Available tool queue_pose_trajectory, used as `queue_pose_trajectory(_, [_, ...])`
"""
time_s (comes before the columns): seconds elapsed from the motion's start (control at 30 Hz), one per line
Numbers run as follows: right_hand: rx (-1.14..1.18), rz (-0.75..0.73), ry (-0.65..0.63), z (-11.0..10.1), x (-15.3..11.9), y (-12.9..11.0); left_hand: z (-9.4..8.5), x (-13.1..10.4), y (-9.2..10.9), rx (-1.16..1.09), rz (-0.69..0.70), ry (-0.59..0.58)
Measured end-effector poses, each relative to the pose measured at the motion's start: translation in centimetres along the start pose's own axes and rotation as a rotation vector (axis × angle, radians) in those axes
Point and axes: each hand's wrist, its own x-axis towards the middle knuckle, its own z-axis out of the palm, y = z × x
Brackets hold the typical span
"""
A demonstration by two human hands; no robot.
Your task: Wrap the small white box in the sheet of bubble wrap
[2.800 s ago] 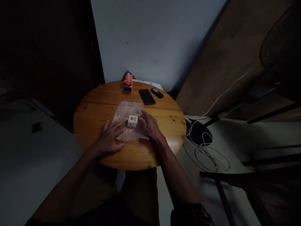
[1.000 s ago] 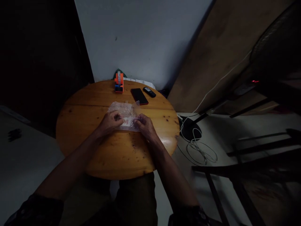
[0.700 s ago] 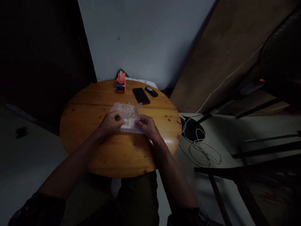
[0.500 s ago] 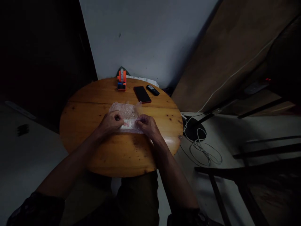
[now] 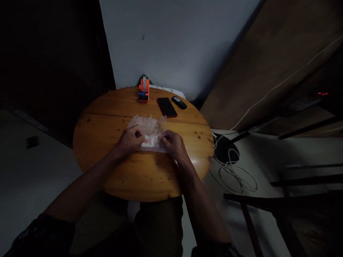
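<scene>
A sheet of bubble wrap (image 5: 148,123) lies on the round wooden table, folded over a small white item (image 5: 148,141) with red marks. What that item is, I cannot make out through the plastic. My left hand (image 5: 132,138) is closed in a pinch on the wrap at the item's left end. At the right end, my right hand (image 5: 173,143) pinches the wrap between thumb and curled fingers. Both hands rest close to the tabletop, and the far part of the wrap spreads out beyond them.
An orange tape dispenser (image 5: 144,89) stands near the table's (image 5: 118,182) back edge. Right of it lie a dark phone (image 5: 167,107) with a red edge and a small black handset (image 5: 179,102). White cables (image 5: 233,171) coil on the floor at right, near dark furniture legs (image 5: 249,221).
The whole view has shifted slightly, so the table sits a little farther right. Both hands keep their pinch on the bubble wrap, with hardly any movement against it.
</scene>
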Motion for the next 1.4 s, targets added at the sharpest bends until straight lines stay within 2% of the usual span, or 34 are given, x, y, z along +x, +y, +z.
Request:
queue_pose_trajectory(0.5, [-0.337, -0.025, -0.023, -0.1, -0.5, -1.4, 0.2, 0.5, -1.0, -0.204, 0.01, -0.091])
queue_pose_trajectory(0.6, [-0.372, -0.132, 0.082, 0.0, -0.7, -1.4, 0.2, 0.6, -0.9, -0.208, -0.023, -0.122])
queue_pose_trajectory(0.7, [-0.4, -0.338, 0.171, 0.2, -1.1, -1.9, 0.1, 0.5, -0.6, -0.19, -0.048, -0.119])
queue_pose_trajectory(0.8, [-0.427, -0.526, 0.113, 0.5, -1.7, -2.6, -0.2, 0.4, -0.3, -0.167, -0.043, -0.122])
queue_pose_trajectory(0.87, [-0.444, -0.6, 0.049, 0.7, -1.9, -2.9, -0.3, 0.4, -0.2, -0.165, -0.03, -0.127])
queue_pose_trajectory(1.07, [-0.488, -0.636, -0.062, 1.3, -1.8, -3.0, -0.1, 0.6, -0.4, -0.165, -0.034, -0.132])
queue_pose_trajectory(1.17, [-0.533, -0.628, -0.083, 1.2, -1.9, -3.1, -1.0, 0.7, -0.5, -0.151, -0.032, -0.125])
queue_pose_trajectory(1.4, [-0.647, -0.643, -0.108, 1.3, -2.2, -3.8, -4.9, 0.0, -2.0, 0.008, -0.049, -0.136])
